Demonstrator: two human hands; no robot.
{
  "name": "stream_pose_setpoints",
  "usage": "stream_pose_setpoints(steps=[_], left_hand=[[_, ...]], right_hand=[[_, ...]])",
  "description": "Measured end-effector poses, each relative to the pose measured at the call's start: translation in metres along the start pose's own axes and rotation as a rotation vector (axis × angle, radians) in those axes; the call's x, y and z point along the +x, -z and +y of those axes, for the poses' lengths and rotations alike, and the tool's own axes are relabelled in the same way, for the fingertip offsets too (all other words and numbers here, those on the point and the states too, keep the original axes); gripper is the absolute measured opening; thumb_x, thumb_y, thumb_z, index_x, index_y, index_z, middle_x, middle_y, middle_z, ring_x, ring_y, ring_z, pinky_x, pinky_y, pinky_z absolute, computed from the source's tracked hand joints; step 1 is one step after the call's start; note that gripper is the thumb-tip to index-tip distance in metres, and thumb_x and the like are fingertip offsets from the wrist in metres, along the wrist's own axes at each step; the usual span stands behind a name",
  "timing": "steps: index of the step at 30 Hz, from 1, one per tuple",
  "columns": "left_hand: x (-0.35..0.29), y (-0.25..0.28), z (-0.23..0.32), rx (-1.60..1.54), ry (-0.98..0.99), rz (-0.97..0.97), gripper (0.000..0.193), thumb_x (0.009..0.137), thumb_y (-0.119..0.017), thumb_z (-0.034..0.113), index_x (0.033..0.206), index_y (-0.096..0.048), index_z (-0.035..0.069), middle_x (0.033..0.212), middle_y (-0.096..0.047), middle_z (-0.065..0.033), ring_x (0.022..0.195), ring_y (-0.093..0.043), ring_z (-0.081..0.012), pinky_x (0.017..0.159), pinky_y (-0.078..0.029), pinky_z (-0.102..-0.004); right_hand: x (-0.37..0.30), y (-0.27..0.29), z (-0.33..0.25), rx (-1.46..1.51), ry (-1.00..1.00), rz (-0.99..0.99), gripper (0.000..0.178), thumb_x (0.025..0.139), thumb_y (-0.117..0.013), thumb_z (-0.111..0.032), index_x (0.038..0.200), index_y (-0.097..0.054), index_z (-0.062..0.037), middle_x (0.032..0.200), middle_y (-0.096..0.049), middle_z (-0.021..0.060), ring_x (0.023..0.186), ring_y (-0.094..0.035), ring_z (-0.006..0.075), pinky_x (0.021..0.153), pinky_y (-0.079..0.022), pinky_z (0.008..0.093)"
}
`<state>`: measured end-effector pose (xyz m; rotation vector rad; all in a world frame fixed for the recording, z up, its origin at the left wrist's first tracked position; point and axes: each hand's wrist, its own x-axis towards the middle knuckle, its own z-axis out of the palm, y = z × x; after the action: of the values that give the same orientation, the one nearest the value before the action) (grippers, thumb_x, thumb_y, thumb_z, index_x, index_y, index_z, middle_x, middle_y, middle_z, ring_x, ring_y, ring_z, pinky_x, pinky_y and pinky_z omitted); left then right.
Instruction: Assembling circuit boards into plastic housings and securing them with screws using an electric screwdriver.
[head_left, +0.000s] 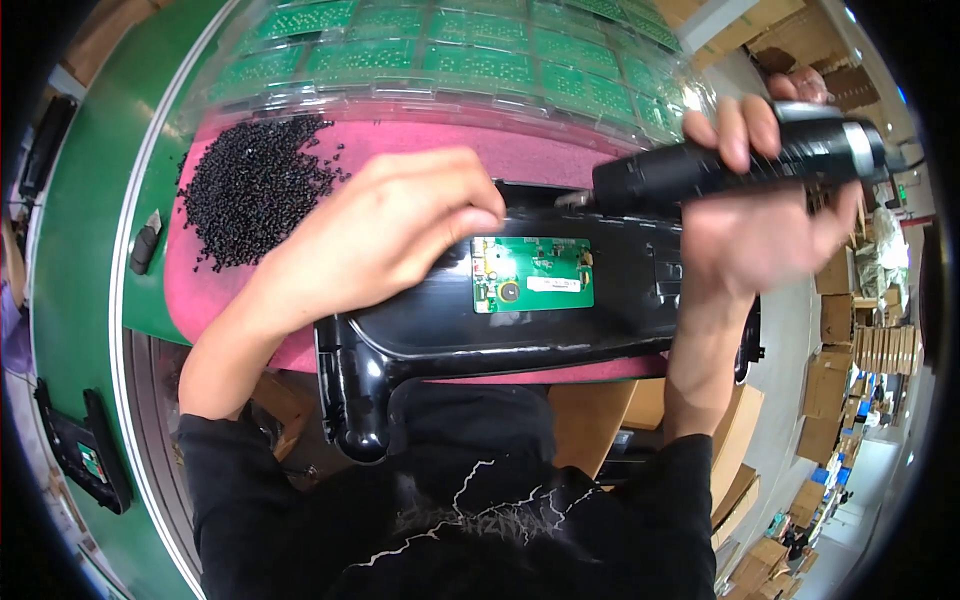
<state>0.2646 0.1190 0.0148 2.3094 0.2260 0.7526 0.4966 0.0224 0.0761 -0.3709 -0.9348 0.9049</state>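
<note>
A black plastic housing (430, 318) lies across the work surface in front of me, with a green circuit board (548, 262) set in its middle. My right hand (745, 235) is wrapped round a black electric screwdriver (650, 178), held nearly level. Its bit points left, over the housing's far edge. Near that bit, my left hand (400, 225) hovers above the housing's far left part. Its fingers are curled and pinched together; whatever may be between them is hidden. Left of this hand sits a heap of small black screws (255, 190).
A pink mat (455, 140) lies under the housing. Beyond it are clear plastic trays (430, 95) with several green boards. A small dark tool (145, 248) rests at the left. Another black housing (95, 425) lies farther left. Cardboard boxes (830, 350) stand at the right.
</note>
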Motion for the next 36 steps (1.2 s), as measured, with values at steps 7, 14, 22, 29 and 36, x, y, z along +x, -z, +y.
stream_pose_setpoints(steps=[7,14,22,29,36], left_hand=[[-0.001,-0.01,0.01,-0.083,-0.059,-0.009,0.013,0.08,-0.072,0.002,0.09,-0.065,-0.003,0.086,-0.066,-0.0124,0.077,-0.067,-0.0273,0.066,-0.053,-0.0336],[-0.003,-0.009,0.002,-0.027,-0.044,-0.016,0.014,0.077,-0.075,0.003,0.085,-0.065,-0.003,0.082,-0.066,-0.0115,0.074,-0.066,-0.026,0.063,-0.052,-0.0331],[0.003,-0.005,0.019,-0.303,0.232,-0.195,0.037,0.065,-0.085,0.006,0.096,-0.066,0.0,0.095,-0.065,-0.0071,0.07,-0.061,-0.0132,0.054,-0.047,-0.0246],[-0.001,-0.012,0.015,0.063,0.147,-0.259,0.063,0.058,-0.089,0.019,0.112,-0.061,0.004,0.109,-0.061,-0.0066,0.071,-0.062,-0.0172,0.055,-0.048,-0.0273],[-0.003,-0.013,0.018,0.315,0.23,-0.322,0.061,0.06,-0.086,0.023,0.112,-0.061,0.005,0.113,-0.059,-0.0068,0.08,-0.065,-0.0295,0.065,-0.051,-0.0369]], right_hand=[[-0.025,-0.032,0.005,0.063,0.048,0.014,0.046,0.089,-0.045,-0.044,0.11,-0.046,-0.0037,0.071,-0.045,-0.0012,0.054,-0.041,0.0096,0.061,-0.036,0.0275],[-0.035,-0.03,0.02,0.009,0.129,-0.011,0.049,0.088,-0.048,-0.048,0.111,-0.046,-0.0051,0.071,-0.045,-0.0027,0.055,-0.043,0.0084,0.062,-0.037,0.0265],[-0.041,-0.021,0.007,0.049,0.045,0.084,0.065,0.081,-0.065,-0.061,0.113,-0.048,-0.007,0.071,-0.048,-0.0037,0.055,-0.045,0.0079,0.06,-0.04,0.0264],[-0.023,0.029,-0.017,-0.257,-0.092,-0.304,0.074,0.078,-0.057,-0.077,0.109,-0.051,-0.0096,0.067,-0.052,-0.0035,0.051,-0.046,0.0082,0.053,-0.038,0.0249],[-0.026,0.027,-0.002,-0.327,-0.113,-0.25,0.073,0.079,-0.053,-0.078,0.102,-0.05,-0.0088,0.064,-0.052,-0.0021,0.049,-0.046,0.0094,0.052,-0.038,0.0258]])
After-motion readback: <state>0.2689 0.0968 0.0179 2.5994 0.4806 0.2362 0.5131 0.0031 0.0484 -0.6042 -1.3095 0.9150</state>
